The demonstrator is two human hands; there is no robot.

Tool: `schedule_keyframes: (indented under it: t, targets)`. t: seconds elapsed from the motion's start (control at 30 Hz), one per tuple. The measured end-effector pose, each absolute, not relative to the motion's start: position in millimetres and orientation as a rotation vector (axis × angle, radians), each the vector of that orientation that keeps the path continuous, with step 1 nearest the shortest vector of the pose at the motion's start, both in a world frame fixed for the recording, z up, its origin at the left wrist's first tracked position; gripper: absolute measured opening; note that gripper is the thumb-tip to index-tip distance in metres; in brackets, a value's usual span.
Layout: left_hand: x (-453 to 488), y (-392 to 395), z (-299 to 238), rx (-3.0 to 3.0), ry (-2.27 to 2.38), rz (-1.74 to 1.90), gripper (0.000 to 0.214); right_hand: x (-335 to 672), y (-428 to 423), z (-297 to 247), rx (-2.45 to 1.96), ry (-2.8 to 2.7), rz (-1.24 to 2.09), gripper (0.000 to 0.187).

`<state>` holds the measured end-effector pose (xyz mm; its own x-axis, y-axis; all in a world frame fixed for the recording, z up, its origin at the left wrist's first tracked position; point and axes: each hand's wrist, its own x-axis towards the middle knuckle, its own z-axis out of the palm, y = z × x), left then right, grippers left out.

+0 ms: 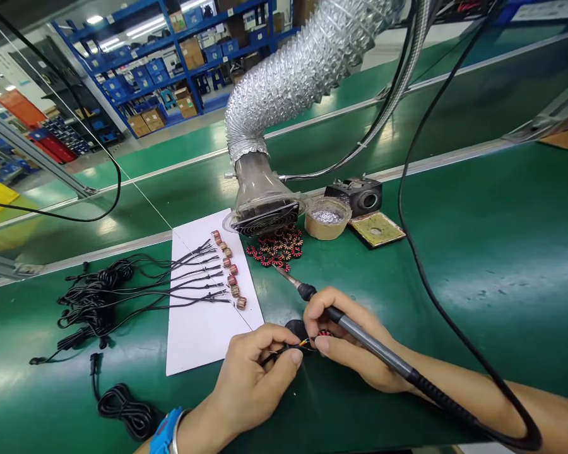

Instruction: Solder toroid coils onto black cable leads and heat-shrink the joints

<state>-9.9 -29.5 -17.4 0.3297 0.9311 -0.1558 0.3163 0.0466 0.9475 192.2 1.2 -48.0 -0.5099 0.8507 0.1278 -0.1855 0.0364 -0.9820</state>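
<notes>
My left hand (248,375) pinches the end of a black cable (269,358), with thin coloured wires (303,343) showing at its tip. In my right hand (360,347) lies a soldering iron (372,345), its tip pointing up and left towards a pile of red-and-black ring-shaped parts (279,247). Thumb and fingers of the same hand also close at one such ring (325,333), right beside the wire ends. Whether the wires touch it is hard to see. A dark round object (296,328) sits behind the fingertips, partly hidden.
On white paper (194,350) are black cables (104,287) with small coils (233,279) at their ends. A coiled cable (125,410) lies front left. Behind stand a fume hood (265,208), a round tub (329,221) with silvery contents, a sponge tray (377,228) and an iron holder (360,194).
</notes>
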Motion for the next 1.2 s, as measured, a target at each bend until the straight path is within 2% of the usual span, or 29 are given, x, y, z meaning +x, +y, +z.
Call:
schedule_keyframes:
  t: [0.27,0.57,0.7,0.97,1.2]
  targets:
    - [-9.3,-26.8,-14.2,1.913,1.266,0.769,0.015,195.8,2.2,-39.1,-0.758,-1.605,1.566,0.013]
    - [-8.9,-27.7,-13.9,2.108,1.229,0.726,0.013,198.2,3.6,-33.3,-0.828,-1.866,1.491,0.022]
    - [-8.3,-28.1,-13.0,2.091,1.253,0.688,0.012,198.6,2.9,-36.5,-0.852,-1.904,1.393,0.021]
    - [-8.3,-30.4,-11.0,1.953,1.333,0.730,0.012,199.9,4.5,-28.5,-0.853,-1.856,1.513,0.035]
    - [-4.5,-31.0,-9.9,1.817,1.368,0.601,0.013,194.4,3.2,-29.3,-0.888,-1.823,1.518,0.033]
